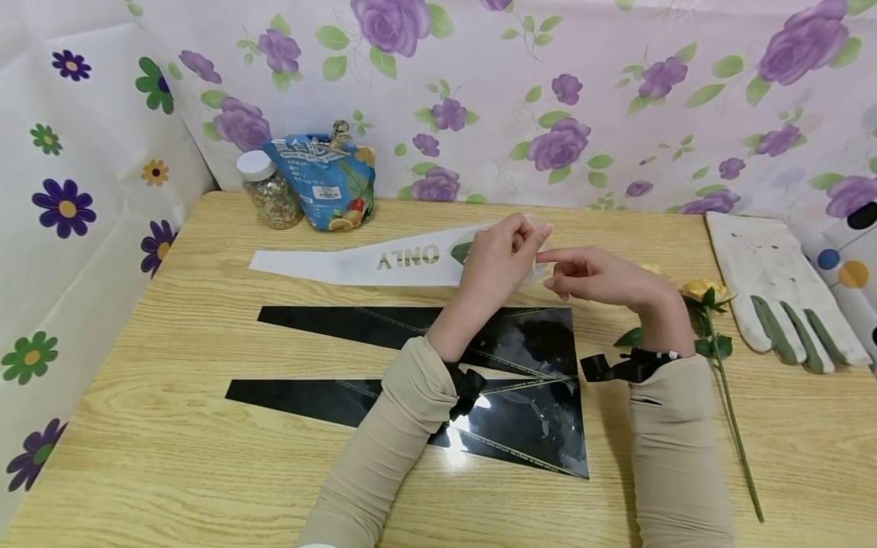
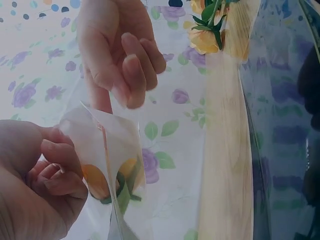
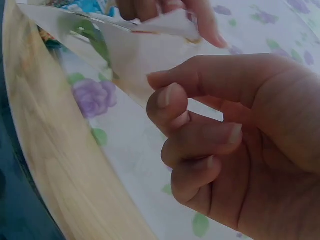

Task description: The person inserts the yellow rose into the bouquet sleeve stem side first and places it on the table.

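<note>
A white flower sleeve [image 1: 342, 266] with gold lettering "ONLY" lies lengthwise toward the back of the table, its clear wide end raised at the right. Through the film in the left wrist view shows a yellow rose [image 2: 96, 182] with green leaves. My left hand [image 1: 499, 251] pinches the sleeve's edge at this wide end, fingers curled. Facing it from the right, my right hand [image 1: 603, 280] points its index finger at the sleeve's mouth, where the fingertip overlaps the film. Its other fingers are loosely bent and hold nothing.
Two black tapered sleeves [image 1: 507, 335] lie flat below my hands. More yellow roses [image 1: 706, 289] with a long stem lie right of my right wrist. White-and-green gloves [image 1: 781, 281] rest at the far right. A jar [image 1: 270, 190] and a clipped blue pouch [image 1: 327, 186] stand at the back left.
</note>
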Demonstrator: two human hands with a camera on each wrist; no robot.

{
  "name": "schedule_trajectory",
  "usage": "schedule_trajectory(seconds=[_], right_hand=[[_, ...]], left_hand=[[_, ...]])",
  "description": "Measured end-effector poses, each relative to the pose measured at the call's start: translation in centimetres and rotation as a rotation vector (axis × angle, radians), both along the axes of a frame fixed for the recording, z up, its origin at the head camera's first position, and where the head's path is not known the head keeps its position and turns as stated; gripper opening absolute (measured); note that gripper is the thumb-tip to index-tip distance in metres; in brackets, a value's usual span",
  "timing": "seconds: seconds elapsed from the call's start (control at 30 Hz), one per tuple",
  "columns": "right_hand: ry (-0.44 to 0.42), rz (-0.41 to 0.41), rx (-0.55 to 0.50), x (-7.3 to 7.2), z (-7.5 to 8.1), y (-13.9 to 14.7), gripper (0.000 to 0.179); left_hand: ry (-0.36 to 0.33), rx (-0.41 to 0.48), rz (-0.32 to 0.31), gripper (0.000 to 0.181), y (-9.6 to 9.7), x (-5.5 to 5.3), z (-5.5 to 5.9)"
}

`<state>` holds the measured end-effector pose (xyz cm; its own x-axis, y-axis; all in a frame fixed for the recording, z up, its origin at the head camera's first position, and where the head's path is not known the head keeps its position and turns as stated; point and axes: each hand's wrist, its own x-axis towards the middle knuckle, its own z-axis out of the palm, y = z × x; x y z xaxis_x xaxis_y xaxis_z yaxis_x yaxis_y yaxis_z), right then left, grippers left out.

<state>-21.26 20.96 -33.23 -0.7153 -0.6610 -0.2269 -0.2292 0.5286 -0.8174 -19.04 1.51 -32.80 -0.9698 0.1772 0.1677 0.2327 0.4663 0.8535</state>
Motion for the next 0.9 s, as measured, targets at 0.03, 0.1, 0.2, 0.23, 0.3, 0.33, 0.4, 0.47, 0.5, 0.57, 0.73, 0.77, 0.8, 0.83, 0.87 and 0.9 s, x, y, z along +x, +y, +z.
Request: schedule_trajectory(seconds=[0.03,0.1,0.2,0.23,0.3,0.33,0.4,0.47,0.5,0.57,0.73,0.77,0.8,0.83,0.87,0.9], right_hand=[[-0.018,0.003,0.006,0.0,-0.1,-0.2,0.048],[-0.044,0.003,0.015,0.0,-0.3,-0.6,0.05],[-0.062,0.012,0.01,0.0,-0.6,-1.1,0.052],[-0.065,0.01,0.011,0.0,-0.7,-1.2,0.053],[-0.074,0.01,0.005,0.0,-0.8,-1.4,0.052],[-0.074,0.007,0.007,0.0,-0.8,-1.4,0.05],[-0.076,0.005,0.008,-0.1,-0.9,-1.6,0.048],[-0.079,0.015,0.007,-0.2,-1.0,-1.7,0.041],[-0.072,0.021,0.009,-0.3,-1.0,-1.8,0.04],[-0.063,0.041,0.0,-0.4,-1.0,-1.8,0.039],[-0.055,0.051,-0.016,-0.5,-0.9,-1.5,0.028],[-0.055,0.049,-0.011,-0.5,-1.0,-1.4,0.026],[-0.057,0.048,-0.009,-0.6,-1.1,-1.4,0.026],[-0.057,0.049,-0.005,-0.6,-1.2,-1.3,0.028],[-0.055,0.052,0.0,-0.7,-1.4,-1.3,0.029],[-0.052,0.058,0.006,-0.8,-1.6,-1.2,0.031]], left_hand=[[0.0,-0.001,-0.002,0.032,0.0,0.0,0.0],[0.003,-0.005,-0.007,0.032,0.1,0.0,0.0],[0.01,0.002,-0.012,0.032,0.1,0.1,-0.1],[0.013,0.006,-0.012,0.032,0.1,0.1,-0.1],[0.017,0.008,-0.014,0.032,0.1,0.1,-0.2],[0.017,0.006,-0.015,0.032,0.1,0.0,-0.2],[0.016,0.007,-0.018,0.032,0.1,0.0,-0.2],[0.012,0.009,-0.022,0.032,0.0,-0.1,-0.3],[0.009,0.011,-0.025,0.032,0.0,-0.1,-0.3],[-0.003,0.008,-0.026,0.032,0.0,-0.2,-0.3],[-0.057,-0.029,-0.031,0.032,-0.1,-0.3,-0.6],[-0.064,-0.036,-0.035,0.032,-0.1,-0.4,-0.6],[-0.07,-0.048,-0.043,0.031,-0.1,-0.4,-0.7],[-0.076,-0.059,-0.051,0.03,-0.2,-0.4,-0.8],[-0.081,-0.064,-0.059,0.029,-0.2,-0.5,-0.9],[-0.084,-0.071,-0.066,0.028,-0.3,-0.6,-1.0]])
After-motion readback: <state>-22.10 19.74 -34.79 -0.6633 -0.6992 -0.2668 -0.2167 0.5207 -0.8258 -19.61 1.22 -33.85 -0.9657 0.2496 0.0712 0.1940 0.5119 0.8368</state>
